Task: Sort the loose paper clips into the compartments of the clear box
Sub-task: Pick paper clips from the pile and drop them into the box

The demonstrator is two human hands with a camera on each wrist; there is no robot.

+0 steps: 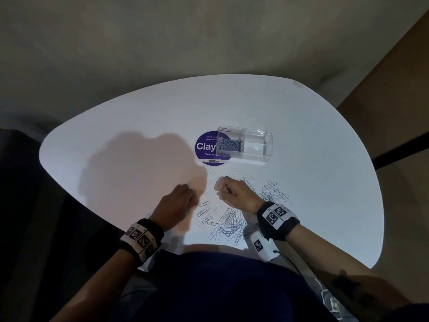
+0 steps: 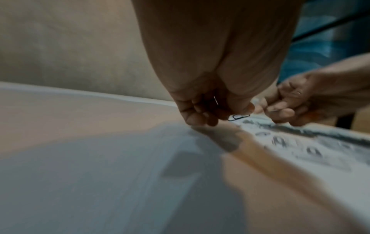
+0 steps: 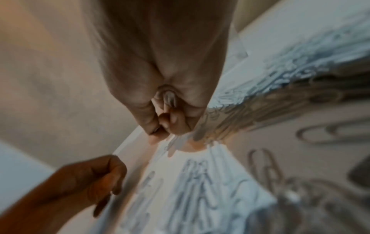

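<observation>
The clear box stands on the white table, beyond both hands. Its left compartment holds a heap of paper clips; nothing shows in its right compartment. Loose paper clips lie scattered near the front edge, with a second pile to the right. My left hand hovers low with curled fingers; in the left wrist view the left hand pinches a paper clip, and wire glints in the palm. My right hand is curled, thumb and forefinger pinching a small clip.
A round purple sticker lies flat under the box's left end. The table's rounded front edge is close to my body. A dark chair or seat is at the left, and a grey floor lies beyond the table.
</observation>
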